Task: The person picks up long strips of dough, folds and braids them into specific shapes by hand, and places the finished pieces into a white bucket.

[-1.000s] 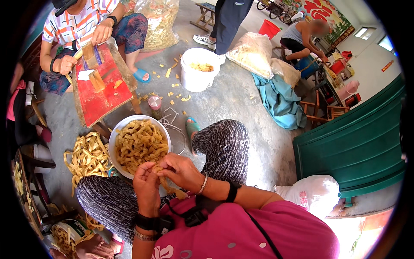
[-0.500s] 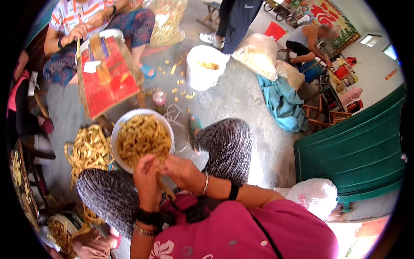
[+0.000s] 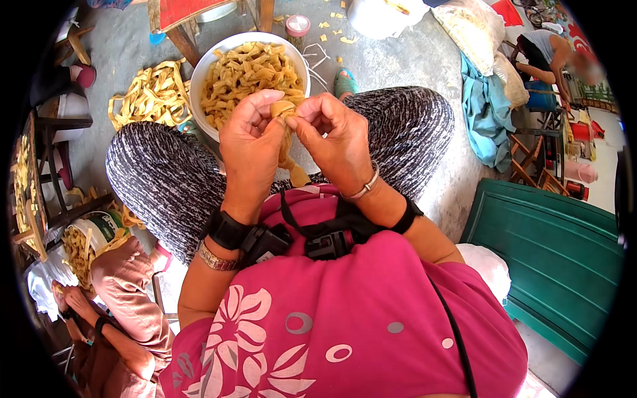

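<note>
Close in front of my body, both hands work on one yellow-brown strip (image 3: pixel 284 110) that looks like tofu skin. It is looped over at the fingertips, and its tail (image 3: pixel 298 176) hangs between my wrists. My left hand (image 3: pixel 251 149) pinches the loop from one side, thumb against fingers. From the other side, my right hand (image 3: pixel 338 136) pinches it with thumb and forefinger. Just beyond my hands stands a white basin (image 3: pixel 197 96), full of knotted strips (image 3: pixel 252 69) of the same colour. Part of its near rim is hidden behind my left hand.
Loose flat strips (image 3: pixel 151 96) lie on the floor left of the basin. A red-topped bench (image 3: pixel 179 8) and a pink-lidded jar (image 3: pixel 297 26) are beyond it. At lower left, another person's arm (image 3: pixel 126 348) is near a bucket of strips (image 3: pixel 99 225). A green panel (image 3: pixel 544 259) stands at right.
The view has tipped down toward my lap, so the bench and basin sit higher in it. My hands have turned, showing the looped strip between the fingertips; both still grip it.
</note>
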Motion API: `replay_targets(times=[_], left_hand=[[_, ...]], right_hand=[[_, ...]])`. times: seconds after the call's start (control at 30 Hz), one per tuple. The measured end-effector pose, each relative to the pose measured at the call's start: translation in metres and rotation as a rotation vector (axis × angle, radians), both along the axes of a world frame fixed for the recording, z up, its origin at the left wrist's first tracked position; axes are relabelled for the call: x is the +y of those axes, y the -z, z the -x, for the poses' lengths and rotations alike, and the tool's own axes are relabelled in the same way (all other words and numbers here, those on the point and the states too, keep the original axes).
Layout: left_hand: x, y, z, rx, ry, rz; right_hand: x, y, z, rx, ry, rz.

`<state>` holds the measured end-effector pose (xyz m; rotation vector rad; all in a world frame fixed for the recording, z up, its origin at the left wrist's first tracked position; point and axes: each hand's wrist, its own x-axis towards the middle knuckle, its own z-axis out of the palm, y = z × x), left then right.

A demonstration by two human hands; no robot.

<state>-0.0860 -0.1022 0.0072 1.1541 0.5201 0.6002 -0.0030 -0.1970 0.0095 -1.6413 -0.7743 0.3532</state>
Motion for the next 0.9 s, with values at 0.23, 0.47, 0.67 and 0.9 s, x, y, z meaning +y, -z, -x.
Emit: replay_targets(times=[0.23,0.47,0.67,0.9], left_hand=[[-0.005,0.0,-0.006,0.009,-0.018,-0.029],[-0.002,0.001,0.0,-0.004,0.019,0.083],[-0.001,0.001,0.001,-0.012,0.058,0.046],[0.001,-0.001,0.004,0.07,0.141,-0.055]], right_hand=[[0.0,-0.002,-0.007,-0.581,-0.008,0.108],[-0.007,0.006,-0.013,-0.248,-0.174,0.023],[-0.004,0.002,-0.019,0.245,-0.13,-0.01],[-0.007,-0.003,-0.026,0.469,-0.293,0.128]])
